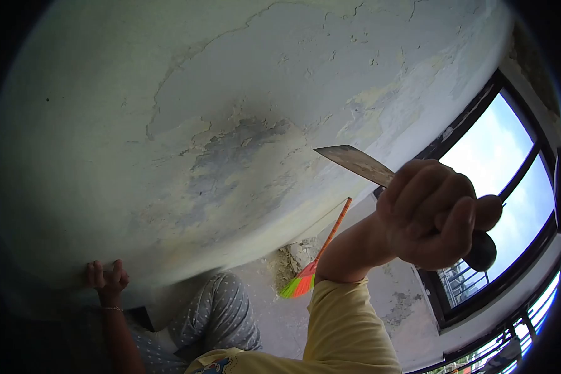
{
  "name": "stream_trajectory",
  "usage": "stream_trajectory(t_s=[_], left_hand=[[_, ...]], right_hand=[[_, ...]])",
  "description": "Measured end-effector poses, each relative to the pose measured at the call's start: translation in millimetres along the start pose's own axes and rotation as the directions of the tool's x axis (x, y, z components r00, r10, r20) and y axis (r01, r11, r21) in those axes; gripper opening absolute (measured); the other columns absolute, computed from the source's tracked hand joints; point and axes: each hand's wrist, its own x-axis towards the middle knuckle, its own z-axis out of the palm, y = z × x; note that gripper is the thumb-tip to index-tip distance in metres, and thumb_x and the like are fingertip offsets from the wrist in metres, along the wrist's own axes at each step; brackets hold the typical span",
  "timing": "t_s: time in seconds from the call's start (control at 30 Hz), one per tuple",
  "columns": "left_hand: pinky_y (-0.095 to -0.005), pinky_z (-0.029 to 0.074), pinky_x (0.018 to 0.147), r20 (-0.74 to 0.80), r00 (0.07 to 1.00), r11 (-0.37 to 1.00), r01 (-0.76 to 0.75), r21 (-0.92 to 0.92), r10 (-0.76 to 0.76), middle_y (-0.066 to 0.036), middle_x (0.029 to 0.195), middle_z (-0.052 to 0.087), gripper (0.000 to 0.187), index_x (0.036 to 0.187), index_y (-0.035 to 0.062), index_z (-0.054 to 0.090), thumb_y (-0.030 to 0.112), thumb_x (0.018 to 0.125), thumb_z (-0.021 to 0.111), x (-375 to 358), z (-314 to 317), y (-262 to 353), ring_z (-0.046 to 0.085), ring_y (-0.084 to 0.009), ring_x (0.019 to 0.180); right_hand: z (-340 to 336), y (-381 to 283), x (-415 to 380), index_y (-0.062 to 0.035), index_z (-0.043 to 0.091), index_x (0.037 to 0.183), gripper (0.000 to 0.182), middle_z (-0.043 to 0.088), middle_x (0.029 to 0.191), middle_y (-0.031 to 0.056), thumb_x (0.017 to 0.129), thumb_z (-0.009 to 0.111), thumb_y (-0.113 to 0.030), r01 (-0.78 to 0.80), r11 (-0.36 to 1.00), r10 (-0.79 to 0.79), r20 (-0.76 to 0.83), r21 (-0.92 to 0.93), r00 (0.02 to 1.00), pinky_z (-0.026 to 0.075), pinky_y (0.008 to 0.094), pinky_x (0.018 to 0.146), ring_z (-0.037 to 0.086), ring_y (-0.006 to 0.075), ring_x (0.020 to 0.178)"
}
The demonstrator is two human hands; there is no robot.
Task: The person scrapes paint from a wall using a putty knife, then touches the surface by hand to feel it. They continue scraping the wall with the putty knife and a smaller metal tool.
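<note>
In the head view my right hand [430,215] is closed in a fist around the dark handle of a knife [358,163]. Its flat, worn blade has a slanted end and points left, overlapping the wall in this view. The rounded handle end sticks out below the fist. Lower left, my left hand [108,275] rests at the wall's surface, fingers apart and a little bent, with a thin bracelet on the wrist. The pale wall [224,75] fills the upper left, with cracked, peeling paint and a rough grey bare patch [234,149] in the middle.
A broom [330,240] with an orange handle and red and green bristles leans near the crumbling wall base. At right is a dark-framed window [492,156], with railings outside. My bent legs in dotted grey trousers [224,311] are below the wall.
</note>
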Motion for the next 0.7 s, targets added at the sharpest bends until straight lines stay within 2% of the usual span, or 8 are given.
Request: stream_trajectory(t_s=[0.13, 0.23, 0.3, 0.37, 0.47, 0.57, 0.63, 0.7], left_hand=[[-0.0509, 0.036, 0.101, -0.006, 1.000, 1.000, 0.004, 0.010, -0.004, -0.015, 0.142, 0.029, 0.025, 0.113, 0.0253, 0.057, 0.035, 0.092, 0.047, 8, -2, 1, 0.031, -0.0377, 0.128], [-0.0504, 0.036, 0.102, 0.003, 1.000, 1.000, -0.002, -0.003, 0.002, -0.016, 0.142, 0.029, 0.025, 0.113, 0.0254, 0.057, 0.034, 0.092, 0.047, 9, -3, 1, 0.031, -0.0373, 0.128], [-0.0493, 0.037, 0.102, -0.002, 1.000, 1.000, -0.005, -0.004, 0.005, -0.015, 0.141, 0.029, 0.025, 0.113, 0.0253, 0.057, 0.034, 0.092, 0.047, 9, -5, 2, 0.031, -0.0371, 0.128], [-0.0489, 0.037, 0.102, 0.000, 1.000, 1.000, -0.002, -0.001, 0.002, -0.015, 0.141, 0.029, 0.025, 0.113, 0.0253, 0.057, 0.034, 0.092, 0.047, 8, -4, 1, 0.030, -0.0370, 0.129], [-0.0508, 0.034, 0.102, -0.020, 1.000, 1.000, 0.001, 0.002, -0.001, -0.016, 0.141, 0.030, 0.030, 0.119, 0.0244, 0.054, 0.036, 0.094, 0.043, 7, 0, 3, 0.032, -0.0375, 0.128], [-0.0533, 0.032, 0.102, -0.044, 0.999, 1.000, -0.006, 0.003, 0.007, -0.016, 0.141, 0.031, 0.034, 0.124, 0.0237, 0.051, 0.038, 0.096, 0.040, 11, 0, 1, 0.033, -0.0382, 0.127], [-0.0534, 0.032, 0.102, -0.051, 0.999, 1.000, 0.002, 0.002, -0.002, -0.016, 0.141, 0.031, 0.034, 0.124, 0.0238, 0.051, 0.038, 0.095, 0.040, 8, 0, 2, 0.033, -0.0384, 0.128], [-0.0540, 0.033, 0.103, -0.007, 1.000, 0.999, -0.012, 0.030, 0.012, -0.017, 0.141, 0.030, 0.034, 0.124, 0.0236, 0.051, 0.037, 0.095, 0.040, 0, 0, 0, 0.032, -0.0394, 0.128]], right_hand=[[8, 40, -21, -0.0081, 0.037, 0.075, 0.023, 0.042, 0.042, 0.0037, 0.088, 0.050, 0.005, -0.182, 0.980, 0.167, -0.159, -0.085, 0.973, 0.031, 0.0259, 0.027, 0.038, 0.0096, 0.030], [10, 22, -14, -0.0088, 0.036, 0.077, 0.020, 0.043, 0.045, 0.0034, 0.090, 0.046, 0.002, -0.135, 0.985, 0.119, -0.147, -0.104, 0.982, 0.032, 0.0253, 0.027, 0.038, 0.0098, 0.030], [-7, -9, -2, -0.0103, 0.036, 0.084, 0.013, 0.044, 0.053, 0.0031, 0.095, 0.038, -0.004, -0.043, 0.995, 0.049, 0.057, -0.092, 0.997, 0.033, 0.0242, 0.027, 0.039, 0.0102, 0.032], [-8, 4, -4, -0.0096, 0.036, 0.080, 0.017, 0.043, 0.050, 0.0031, 0.093, 0.042, -0.001, 0.011, 0.999, -0.011, 0.016, -0.049, 1.000, 0.031, 0.0245, 0.027, 0.037, 0.0096, 0.031], [2, 36, -14, -0.0083, 0.035, 0.070, 0.027, 0.040, 0.044, 0.0022, 0.089, 0.049, 0.005, -0.078, 0.993, 0.064, -0.157, -0.083, 0.985, 0.029, 0.0252, 0.027, 0.034, 0.0083, 0.029], [10, 29, -3, -0.0075, 0.035, 0.071, 0.026, 0.040, 0.045, 0.0021, 0.090, 0.047, 0.005, -0.106, 0.989, 0.091, -0.140, -0.106, 0.986, 0.029, 0.0250, 0.027, 0.033, 0.0082, 0.029], [-1, 8, 9, -0.0092, 0.037, 0.073, 0.024, 0.038, 0.045, 0.0005, 0.091, 0.042, 0.004, -0.023, 1.000, 0.023, -0.009, -0.005, 1.000, 0.030, 0.0247, 0.026, 0.030, 0.0081, 0.028], [-8, 4, 2, -0.0094, 0.037, 0.073, 0.023, 0.040, 0.045, 0.0014, 0.091, 0.045, 0.004, -0.011, 1.000, 0.011, -0.042, 0.004, 0.999, 0.030, 0.0247, 0.026, 0.032, 0.0083, 0.028]])
